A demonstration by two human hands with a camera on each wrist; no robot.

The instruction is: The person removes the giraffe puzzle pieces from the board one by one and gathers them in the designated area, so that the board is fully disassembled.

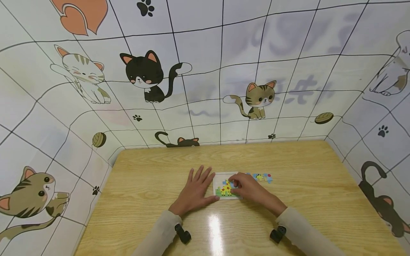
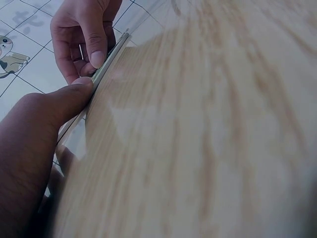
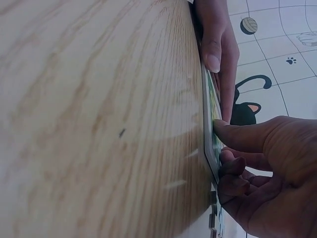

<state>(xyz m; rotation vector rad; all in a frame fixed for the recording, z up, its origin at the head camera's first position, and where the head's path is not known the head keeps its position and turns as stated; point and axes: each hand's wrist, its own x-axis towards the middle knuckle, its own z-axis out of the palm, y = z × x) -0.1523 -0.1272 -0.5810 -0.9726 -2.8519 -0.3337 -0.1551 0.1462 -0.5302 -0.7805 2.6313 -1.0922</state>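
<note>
Left hand flat, fingers spread, steadying puzzle board edge; right hand pinching a small piece. Thin, light, stiff; best gripped by edges.

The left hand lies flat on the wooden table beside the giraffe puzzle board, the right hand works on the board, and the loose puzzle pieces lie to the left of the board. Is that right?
Not quite. In the head view the loose puzzle pieces lie to the right of the giraffe puzzle board, not the left. The rest holds: the left hand lies flat on the wooden table beside the board, and the right hand works on it.
</note>
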